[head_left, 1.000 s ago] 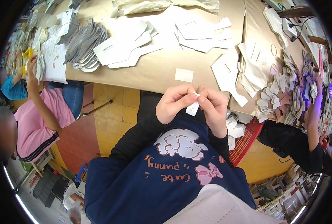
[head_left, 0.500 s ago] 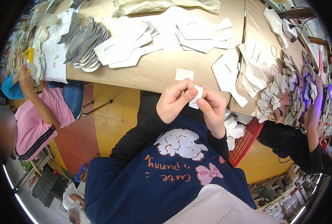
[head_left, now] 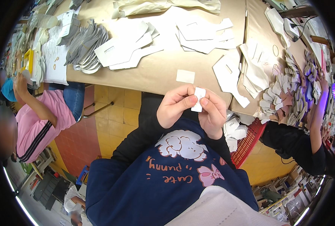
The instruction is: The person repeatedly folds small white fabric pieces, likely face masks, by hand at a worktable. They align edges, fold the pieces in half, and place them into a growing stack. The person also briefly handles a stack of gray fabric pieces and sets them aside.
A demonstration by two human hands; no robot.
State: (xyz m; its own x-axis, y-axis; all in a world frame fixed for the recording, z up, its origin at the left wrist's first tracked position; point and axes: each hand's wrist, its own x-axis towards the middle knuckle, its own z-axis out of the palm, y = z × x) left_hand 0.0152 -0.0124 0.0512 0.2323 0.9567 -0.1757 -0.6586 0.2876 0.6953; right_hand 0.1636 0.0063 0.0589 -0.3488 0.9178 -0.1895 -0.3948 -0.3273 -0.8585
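Between my two hands, just in front of the table's near edge, is a small white rectangular label [head_left: 198,99] with faint marks on it. My left hand [head_left: 176,105] pinches its left side between thumb and fingers. On its right side, my right hand [head_left: 213,113] grips it the same way, thumb on top. A cream rectangular piece [head_left: 185,76] lies flat on the table a little beyond my hands. To the right of that, a white cut-out piece with a slot [head_left: 228,75] reaches over toward the table's edge.
The brown-covered table [head_left: 137,81] carries white cut pieces [head_left: 128,47] and a fanned stack of grey pieces [head_left: 86,47]. A red basket [head_left: 250,141] stands below at the right. People work on both sides, one in a pink shirt [head_left: 43,124] at the left.
The label has turned more upright and faces up between my fingers. My hands have shifted only slightly. At the left, the person in pink has lowered their hands a little.
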